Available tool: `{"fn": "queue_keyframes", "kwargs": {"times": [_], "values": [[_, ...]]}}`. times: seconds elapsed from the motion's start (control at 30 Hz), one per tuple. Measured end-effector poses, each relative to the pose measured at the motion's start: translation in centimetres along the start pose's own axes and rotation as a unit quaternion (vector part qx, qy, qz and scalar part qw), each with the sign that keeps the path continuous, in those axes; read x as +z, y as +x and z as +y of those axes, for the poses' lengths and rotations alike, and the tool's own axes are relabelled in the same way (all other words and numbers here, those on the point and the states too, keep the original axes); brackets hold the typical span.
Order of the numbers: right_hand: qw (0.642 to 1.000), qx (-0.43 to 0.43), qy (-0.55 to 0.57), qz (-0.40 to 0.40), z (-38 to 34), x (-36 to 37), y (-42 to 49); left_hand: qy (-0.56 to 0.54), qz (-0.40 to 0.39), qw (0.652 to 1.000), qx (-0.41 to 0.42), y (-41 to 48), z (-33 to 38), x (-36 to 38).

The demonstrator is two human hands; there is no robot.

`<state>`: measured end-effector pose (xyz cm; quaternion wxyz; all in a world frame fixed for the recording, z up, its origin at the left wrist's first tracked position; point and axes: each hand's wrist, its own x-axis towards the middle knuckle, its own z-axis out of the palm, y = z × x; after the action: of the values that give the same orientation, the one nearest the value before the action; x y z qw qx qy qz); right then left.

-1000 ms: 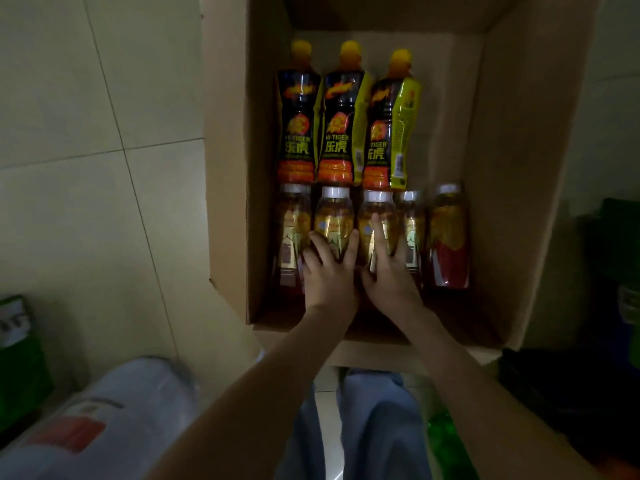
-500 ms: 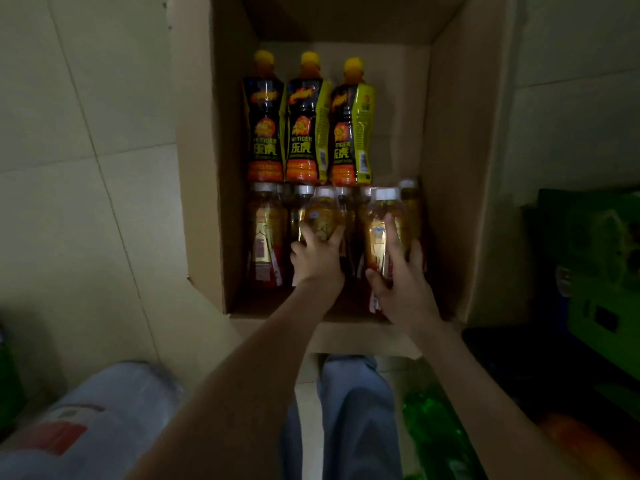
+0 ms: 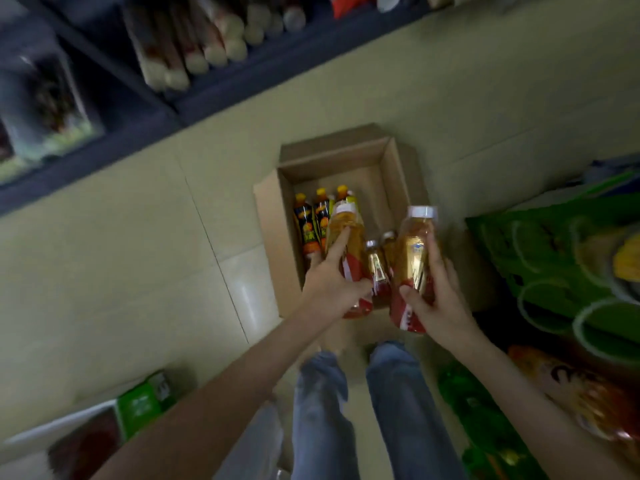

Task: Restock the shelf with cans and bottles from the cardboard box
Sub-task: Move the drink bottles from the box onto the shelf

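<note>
An open cardboard box (image 3: 391, 157) stands on the tiled floor in front of my feet. My left hand (image 3: 329, 282) grips an amber tea bottle (image 3: 348, 230) with a white cap and red label, lifted above the box. My right hand (image 3: 436, 299) grips a second amber bottle (image 3: 414, 251) of the same kind, also raised. In the box lie three black-and-yellow bottles with yellow caps (image 3: 313, 220) and two more small amber bottles (image 3: 377, 268). A dark shelf (image 3: 242, 84) with rows of bottles runs across the upper left.
Green packaged goods (image 3: 561, 258) crowd the floor at the right, with green bottles (image 3: 478, 410) below them. A white and green carton (image 3: 138, 407) lies at the lower left. My legs in blue jeans (image 3: 363, 410) stand just behind the box. Pale floor tiles spread to the left.
Both hands have lifted an amber bottle each out of the box. The view has pulled back and up, so the box looks smaller and the shelf has come into sight.
</note>
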<state>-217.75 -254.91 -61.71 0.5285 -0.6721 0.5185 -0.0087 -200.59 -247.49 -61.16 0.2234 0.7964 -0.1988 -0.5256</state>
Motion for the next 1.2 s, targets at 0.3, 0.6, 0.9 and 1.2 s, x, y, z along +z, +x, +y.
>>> {"fn": "queue_keyframes", "kwargs": {"times": [0.3, 0.6, 0.9, 1.2], "values": [[0.985, -0.095, 0.017, 0.144, -12.1, -7.4, -16.2, -0.001, -0.076, 0.972, 0.220, -16.3, 11.8, -4.2], [0.941, -0.143, 0.044, 0.302, -14.2, -13.7, -35.7, 0.063, -0.118, 0.911, 0.391, -34.6, 17.6, 0.4], [0.858, -0.194, 0.002, 0.475, -6.0, -17.8, -60.1, 0.039, -0.116, 0.782, 0.612, -55.5, 14.0, 14.3], [0.775, -0.221, -0.057, 0.590, 1.4, -23.5, -81.0, 0.017, -0.158, 0.665, 0.730, -73.9, 12.5, 27.1]]}}
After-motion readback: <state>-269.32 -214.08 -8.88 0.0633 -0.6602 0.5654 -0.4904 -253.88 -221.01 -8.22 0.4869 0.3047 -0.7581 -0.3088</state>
